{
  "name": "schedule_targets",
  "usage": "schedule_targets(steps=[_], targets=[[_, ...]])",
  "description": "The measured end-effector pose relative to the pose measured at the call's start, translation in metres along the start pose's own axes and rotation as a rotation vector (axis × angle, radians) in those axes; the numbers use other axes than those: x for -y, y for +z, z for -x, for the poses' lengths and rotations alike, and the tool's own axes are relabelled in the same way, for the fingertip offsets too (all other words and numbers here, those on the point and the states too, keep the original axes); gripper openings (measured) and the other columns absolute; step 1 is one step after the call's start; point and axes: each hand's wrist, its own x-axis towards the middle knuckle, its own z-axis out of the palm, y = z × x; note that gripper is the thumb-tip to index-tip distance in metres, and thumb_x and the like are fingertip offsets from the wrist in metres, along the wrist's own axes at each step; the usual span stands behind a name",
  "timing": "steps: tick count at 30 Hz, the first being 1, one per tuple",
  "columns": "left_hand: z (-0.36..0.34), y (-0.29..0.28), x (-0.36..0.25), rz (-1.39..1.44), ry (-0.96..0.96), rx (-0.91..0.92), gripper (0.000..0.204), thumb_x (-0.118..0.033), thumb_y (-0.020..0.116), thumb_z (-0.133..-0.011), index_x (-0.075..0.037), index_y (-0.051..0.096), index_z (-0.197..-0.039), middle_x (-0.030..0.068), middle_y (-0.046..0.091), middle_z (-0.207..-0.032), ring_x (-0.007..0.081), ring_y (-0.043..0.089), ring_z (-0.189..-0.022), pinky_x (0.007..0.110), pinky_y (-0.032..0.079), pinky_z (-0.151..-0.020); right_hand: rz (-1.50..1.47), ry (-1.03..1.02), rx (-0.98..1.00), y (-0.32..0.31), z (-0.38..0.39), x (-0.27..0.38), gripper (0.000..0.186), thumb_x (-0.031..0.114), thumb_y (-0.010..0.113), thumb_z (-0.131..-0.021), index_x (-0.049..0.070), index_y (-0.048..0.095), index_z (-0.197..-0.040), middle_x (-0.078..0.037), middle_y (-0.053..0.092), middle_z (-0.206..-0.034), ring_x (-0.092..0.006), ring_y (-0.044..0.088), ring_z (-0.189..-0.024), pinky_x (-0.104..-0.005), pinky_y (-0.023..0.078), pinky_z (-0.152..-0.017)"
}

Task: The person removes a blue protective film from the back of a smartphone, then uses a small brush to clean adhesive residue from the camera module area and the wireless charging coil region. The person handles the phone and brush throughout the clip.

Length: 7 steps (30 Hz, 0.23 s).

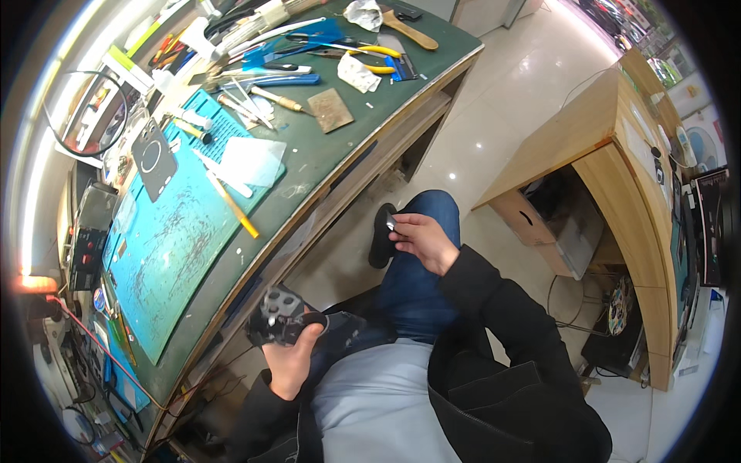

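My left hand (292,363) is closed around a black game controller (279,318), its thumb over the near side. Round grey parts show on the controller's upper face, though motion blurs its details. Over my right thigh, my right hand (423,241) pinches a small dark, shiny piece (390,224) between thumb and fingertips; its kind is too small to tell. The two hands are apart, the left one close to the workbench's front edge and the right one farther out over my leg.
A green-topped workbench (309,185) on the left bears a blue mat (177,262), a phone case (153,160), a yellow-handled tool (233,204), a brush (409,31) and yellow-handled pliers (378,52). A wooden desk (556,139) stands to the right across a tiled floor (482,131).
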Motion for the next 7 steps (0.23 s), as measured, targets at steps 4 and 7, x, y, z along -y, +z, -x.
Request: schedule_targets(steps=[4,7], targets=[[-0.004,0.001,0.003,0.101,-0.139,-0.020,0.029,-0.008,0.085,-0.091,0.002,0.070,-0.113,0.0029,0.072,-0.106,0.0104,0.066,-0.090,0.026,0.053,-0.079,-0.093,0.097,-0.056,-0.009,-0.084,-0.009,0.024,0.010,0.064,-0.102,-0.002,0.063,-0.122,-0.006,0.068,-0.104,-0.0196,0.071,-0.092,-0.0345,0.062,-0.077],[-0.004,-0.001,0.008,0.214,-0.226,-0.036,0.050,-0.025,0.087,-0.092,0.001,0.063,-0.128,0.0058,0.072,-0.115,0.0147,0.068,-0.103,0.032,0.053,-0.093,-0.116,-0.141,-0.054,0.010,-0.168,0.015,0.031,0.014,0.069,-0.100,-0.001,0.063,-0.126,-0.012,0.073,-0.114,-0.0253,0.073,-0.091,-0.0375,0.064,-0.082]])
